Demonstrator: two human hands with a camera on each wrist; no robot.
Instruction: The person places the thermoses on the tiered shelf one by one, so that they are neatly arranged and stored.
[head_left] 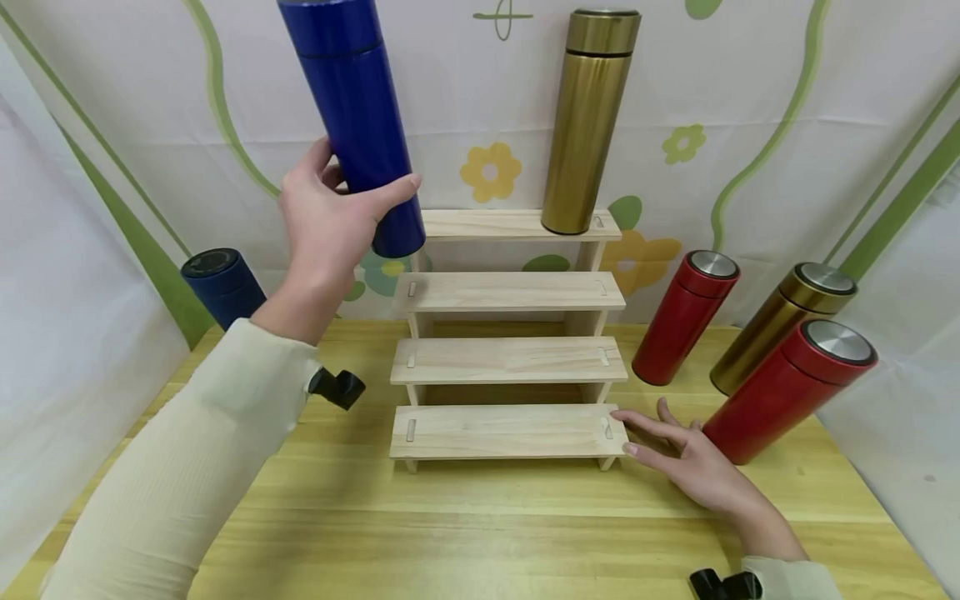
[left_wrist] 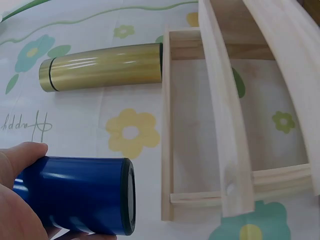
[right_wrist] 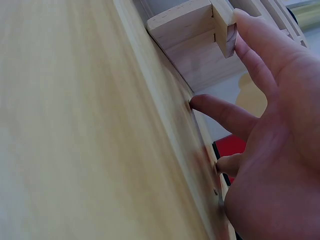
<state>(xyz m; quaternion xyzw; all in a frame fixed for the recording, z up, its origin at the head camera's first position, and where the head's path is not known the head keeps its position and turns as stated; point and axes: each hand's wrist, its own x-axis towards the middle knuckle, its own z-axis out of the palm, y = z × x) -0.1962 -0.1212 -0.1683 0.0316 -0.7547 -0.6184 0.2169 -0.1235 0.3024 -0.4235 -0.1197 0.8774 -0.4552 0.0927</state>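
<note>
The right hand [right_wrist: 285, 127] spreads its fingers, two digits at the end of a pale wooden rack [right_wrist: 185, 22], two fingertips down at the table [right_wrist: 90, 120]. Behind them peeks a red object [right_wrist: 231, 144]; a gold cylinder [right_wrist: 306, 14] enters top right.
</note>
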